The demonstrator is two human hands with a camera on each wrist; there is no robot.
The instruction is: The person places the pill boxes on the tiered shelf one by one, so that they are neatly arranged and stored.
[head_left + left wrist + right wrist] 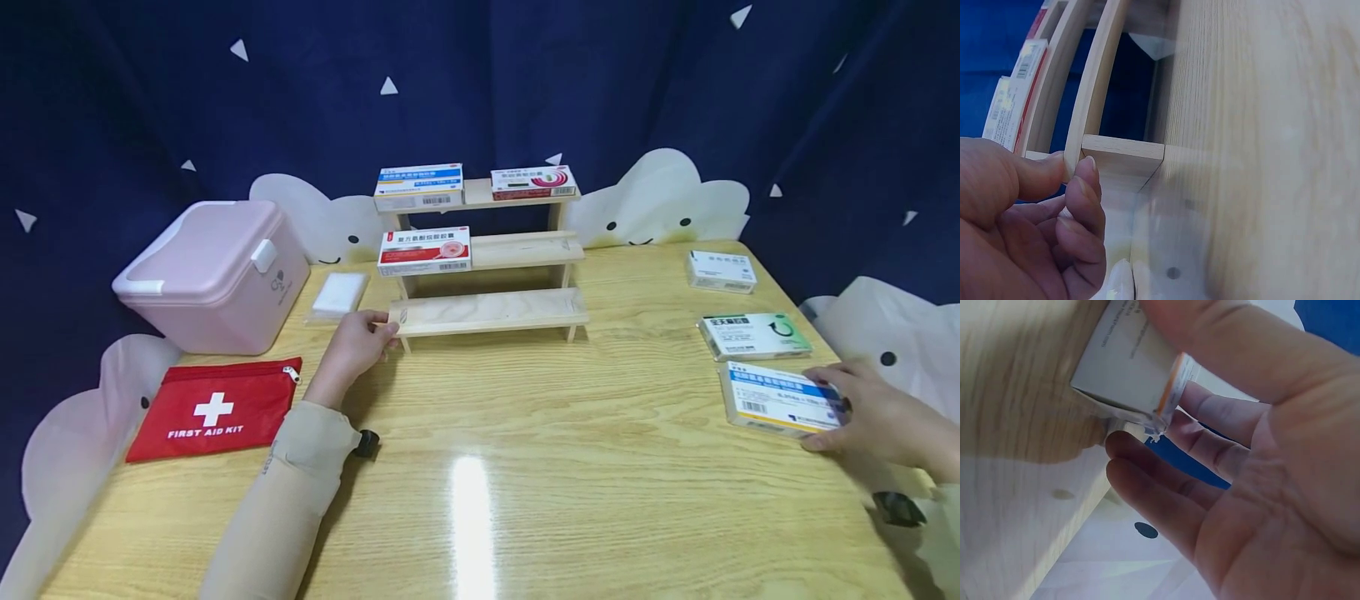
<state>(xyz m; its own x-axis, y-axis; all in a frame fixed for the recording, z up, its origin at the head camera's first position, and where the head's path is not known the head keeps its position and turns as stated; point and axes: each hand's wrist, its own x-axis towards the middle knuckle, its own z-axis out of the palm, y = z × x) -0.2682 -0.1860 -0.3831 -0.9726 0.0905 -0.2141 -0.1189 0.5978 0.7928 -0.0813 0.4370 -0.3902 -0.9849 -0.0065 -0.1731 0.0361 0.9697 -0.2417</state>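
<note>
"What's the left hand (362, 343) on?"

"The rack (487, 311). Thumb and fingertips pinch the left end of its lowest step, and it stands on the counter (600, 517), stretching off to that hand's right."

"How would it handle?"

"Stiff, I'd say, and fairly light, so it might skid if nudged. The end of a step looks a sound hold. Its long axis lies crosswise, the steps coming down toward the person."

"And the right hand (873, 412)?"

"Gripping the box (780, 400) by its right end, thumb on the near side, fingers at the far side. Whether it's lifted, I can't tell."

"Anything tricky there?"

"Probably very light, in thin card that would dent under a hard squeeze. What looks like clear film at a corner could make it slippery. I'd hold it across the narrow sides, lightly."

"Which way does it point?"

"Broad printed face up, long axis running from that hand leftward and slightly away. The green box (757, 336) is just beyond it; the white box (722, 272) lies farther from the hand."
</note>
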